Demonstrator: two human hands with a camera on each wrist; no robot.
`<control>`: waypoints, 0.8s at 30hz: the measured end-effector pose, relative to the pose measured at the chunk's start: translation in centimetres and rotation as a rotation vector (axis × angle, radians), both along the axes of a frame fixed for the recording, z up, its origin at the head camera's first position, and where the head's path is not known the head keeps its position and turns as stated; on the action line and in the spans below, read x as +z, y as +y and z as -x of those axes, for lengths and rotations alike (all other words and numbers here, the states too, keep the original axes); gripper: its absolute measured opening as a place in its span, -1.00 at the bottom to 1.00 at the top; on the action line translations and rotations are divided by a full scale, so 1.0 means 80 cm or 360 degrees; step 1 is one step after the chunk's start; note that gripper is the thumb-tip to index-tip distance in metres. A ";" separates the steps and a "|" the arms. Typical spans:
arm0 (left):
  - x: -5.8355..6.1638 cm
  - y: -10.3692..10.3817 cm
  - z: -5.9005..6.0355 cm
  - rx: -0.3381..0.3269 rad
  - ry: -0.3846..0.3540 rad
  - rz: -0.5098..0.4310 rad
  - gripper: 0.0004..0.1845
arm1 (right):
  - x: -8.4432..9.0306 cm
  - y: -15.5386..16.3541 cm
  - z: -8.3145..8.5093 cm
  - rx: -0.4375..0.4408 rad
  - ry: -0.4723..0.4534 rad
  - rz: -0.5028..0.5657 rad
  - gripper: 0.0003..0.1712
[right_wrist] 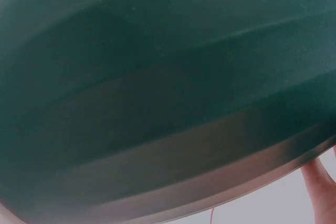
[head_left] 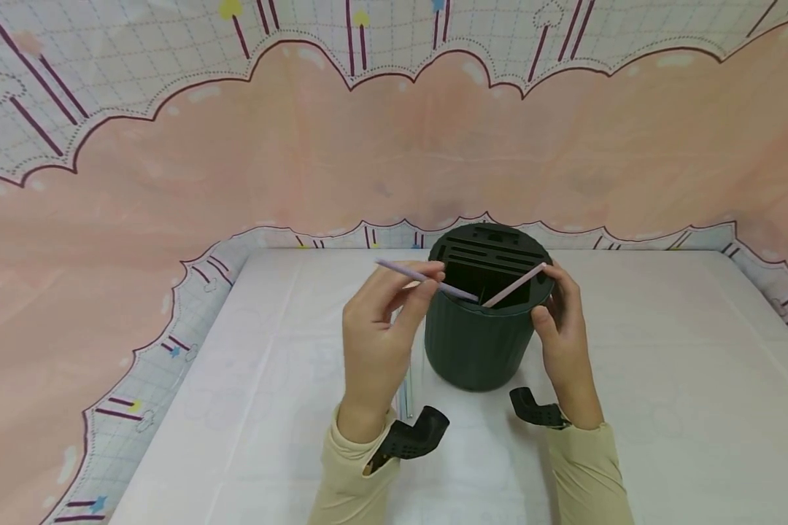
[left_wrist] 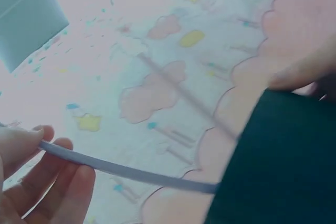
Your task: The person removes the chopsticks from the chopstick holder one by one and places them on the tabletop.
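Note:
A dark green round container (head_left: 479,343) with a slotted lid stands at the middle of the white table (head_left: 663,379). My left hand (head_left: 433,278) pinches a lilac straw (head_left: 410,273) between thumb and fingers, with the straw's far end inside the container's opening. In the left wrist view the lilac straw (left_wrist: 126,170) runs from my fingers (left_wrist: 31,150) to the container (left_wrist: 278,166). My right hand (head_left: 543,292) holds the top end of a pink straw (head_left: 512,286) that leans in the opening, thumb against the container's wall. The right wrist view is filled by that container wall (right_wrist: 157,103).
A few more straws (head_left: 407,390) lie on the table below my left hand. A pink and grid-patterned cloth backdrop (head_left: 171,219) rises behind and to the left of the table. Black wrist mounts (head_left: 414,434) sit at both cuffs.

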State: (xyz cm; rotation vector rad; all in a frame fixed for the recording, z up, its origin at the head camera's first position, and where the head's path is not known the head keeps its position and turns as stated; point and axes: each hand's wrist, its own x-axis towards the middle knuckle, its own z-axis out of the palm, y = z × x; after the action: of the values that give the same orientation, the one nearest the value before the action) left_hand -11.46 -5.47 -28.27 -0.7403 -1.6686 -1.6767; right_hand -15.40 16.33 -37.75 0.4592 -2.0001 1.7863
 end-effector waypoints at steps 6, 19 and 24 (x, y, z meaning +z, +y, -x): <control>0.012 -0.029 -0.009 -0.0001 -0.0020 -0.0373 -0.83 | -0.003 0.001 0.001 0.0010 0.0036 0.0027 -0.41; 0.005 -0.084 0.005 0.0302 -0.0028 -0.0732 -0.78 | -0.005 0.000 0.003 0.0024 0.0037 0.0027 -0.39; -0.025 -0.106 0.032 0.0554 -0.0349 -0.0438 -0.73 | -0.005 0.001 0.002 -0.0001 0.0025 -0.0007 -0.39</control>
State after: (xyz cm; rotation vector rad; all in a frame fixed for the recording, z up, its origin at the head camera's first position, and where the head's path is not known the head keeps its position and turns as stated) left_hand -14.04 -13.95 -30.28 -0.1279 -1.5569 -1.7277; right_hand -15.58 16.41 -38.13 0.4720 -1.9935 1.7731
